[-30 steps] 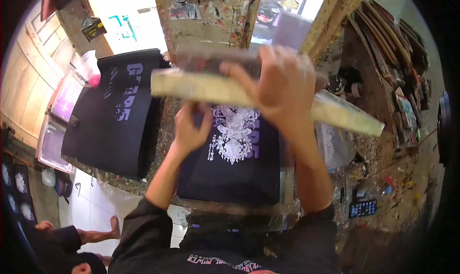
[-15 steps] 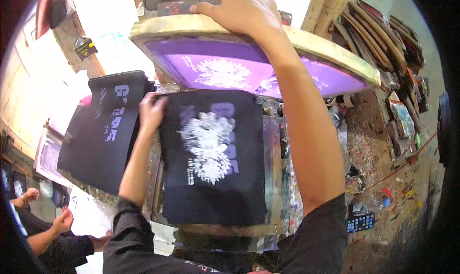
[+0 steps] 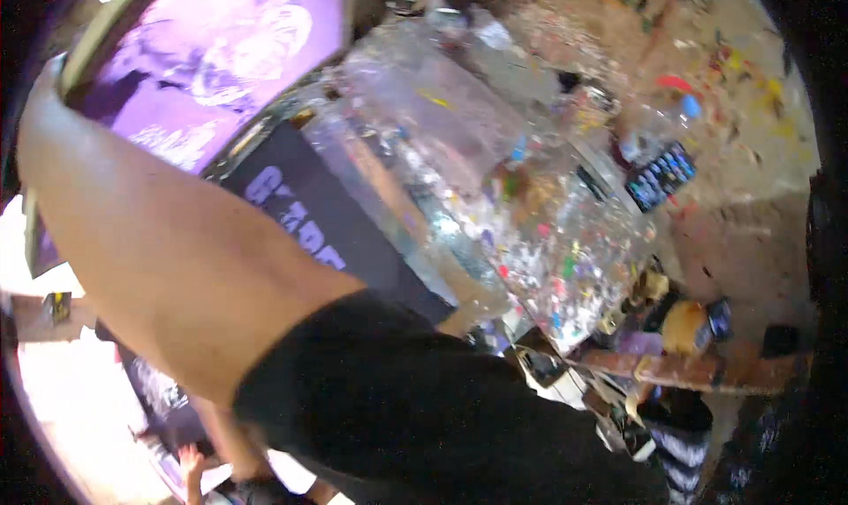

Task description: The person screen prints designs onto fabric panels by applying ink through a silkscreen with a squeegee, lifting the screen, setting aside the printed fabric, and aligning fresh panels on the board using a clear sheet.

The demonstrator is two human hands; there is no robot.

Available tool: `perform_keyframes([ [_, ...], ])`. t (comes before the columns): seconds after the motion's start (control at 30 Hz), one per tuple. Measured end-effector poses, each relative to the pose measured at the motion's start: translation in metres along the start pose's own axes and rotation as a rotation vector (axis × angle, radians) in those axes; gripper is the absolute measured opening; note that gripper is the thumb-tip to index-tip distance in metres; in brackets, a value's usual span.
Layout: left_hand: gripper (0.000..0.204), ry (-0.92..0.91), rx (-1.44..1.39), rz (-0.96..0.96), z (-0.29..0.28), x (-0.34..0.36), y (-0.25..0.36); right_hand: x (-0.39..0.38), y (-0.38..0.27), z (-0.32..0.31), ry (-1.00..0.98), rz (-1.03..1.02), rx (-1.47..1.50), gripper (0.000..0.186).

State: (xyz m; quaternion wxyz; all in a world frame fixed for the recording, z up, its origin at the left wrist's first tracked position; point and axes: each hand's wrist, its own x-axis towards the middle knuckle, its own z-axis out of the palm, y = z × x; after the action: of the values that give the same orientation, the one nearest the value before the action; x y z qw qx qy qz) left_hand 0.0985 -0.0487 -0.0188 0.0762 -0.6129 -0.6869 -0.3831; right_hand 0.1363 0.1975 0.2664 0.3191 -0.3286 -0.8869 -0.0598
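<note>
My right forearm crosses the view to the upper left, where my right hand (image 3: 42, 85) is at the edge of the raised screen printing frame (image 3: 99, 26). Its fingers are mostly out of sight, and the hand appears to hold the frame. Purple mesh (image 3: 238, 41) with pale designs fills the frame. Under it lies a black fabric piece (image 3: 353, 258) with light purple lettering, partly covered by my right arm. My left forearm (image 3: 225, 434) shows below the right one; its hand is hidden. Close by it is a dark fabric piece with a white print (image 3: 159, 388).
A paint-spattered work surface (image 3: 565, 284) extends to the right, with clear plastic sheeting (image 3: 433, 107) on it. A phone (image 3: 661, 176) lies farther right. Another person's hand (image 3: 191, 463) shows at the lower left. A wooden edge (image 3: 689, 368) runs at the lower right.
The view has swung right, so screen and fabric now appear farther left. The white-printed piece has left the board for the left side; a piece with only purple lettering shows there.
</note>
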Motion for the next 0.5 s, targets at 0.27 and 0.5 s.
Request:
perform_keyframes([
  [0.27, 0.063, -0.538, -0.166, 0.842, 0.177, -0.023, 0.210, -0.008, -0.073, 0.010, -0.002, -0.043, 0.079, 0.081],
  [0.5, 0.061, -0.527, -0.110, 0.079, 0.066, -0.110, 0.048, -0.058, -0.049, -0.056, -0.058, -0.057, 0.165, 0.072],
])
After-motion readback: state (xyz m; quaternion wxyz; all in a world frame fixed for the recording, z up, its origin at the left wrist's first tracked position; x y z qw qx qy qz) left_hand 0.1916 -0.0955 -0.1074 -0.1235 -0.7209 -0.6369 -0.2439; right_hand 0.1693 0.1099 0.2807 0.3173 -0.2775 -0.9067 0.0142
